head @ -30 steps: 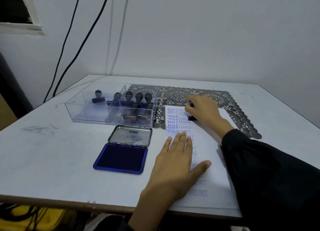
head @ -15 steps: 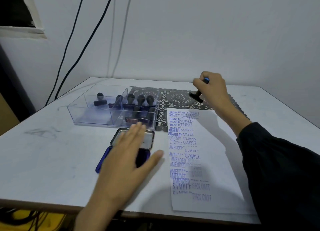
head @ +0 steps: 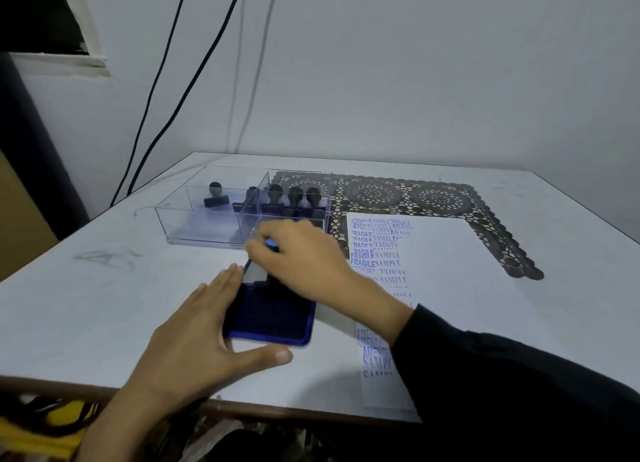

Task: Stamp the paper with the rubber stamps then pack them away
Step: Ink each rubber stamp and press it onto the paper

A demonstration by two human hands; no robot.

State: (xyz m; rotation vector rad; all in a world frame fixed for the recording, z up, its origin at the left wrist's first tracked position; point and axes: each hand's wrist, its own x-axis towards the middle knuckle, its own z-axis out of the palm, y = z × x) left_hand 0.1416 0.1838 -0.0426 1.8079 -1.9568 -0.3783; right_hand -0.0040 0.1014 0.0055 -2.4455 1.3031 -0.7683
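Gripping stamp (head: 262,284) on ink pad (head: 273,317): right hand (head: 298,253); left hand (head: 197,337) (flat, unclenched) touching pad.

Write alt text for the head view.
The right hand grips a stamp on the far end of an open blue ink pad, while the left hand lies flat against the pad's left side. To the right lies a paper stamped FRAGILE and SAMPLE; behind, a clear box holds more stamps.

A plain pale wall (head: 398,66) rises behind a white table (head: 79,298), two black cables (head: 188,80) hanging down it (toward the table's far left corner), with a dark window (head: 38,14) at upper left.
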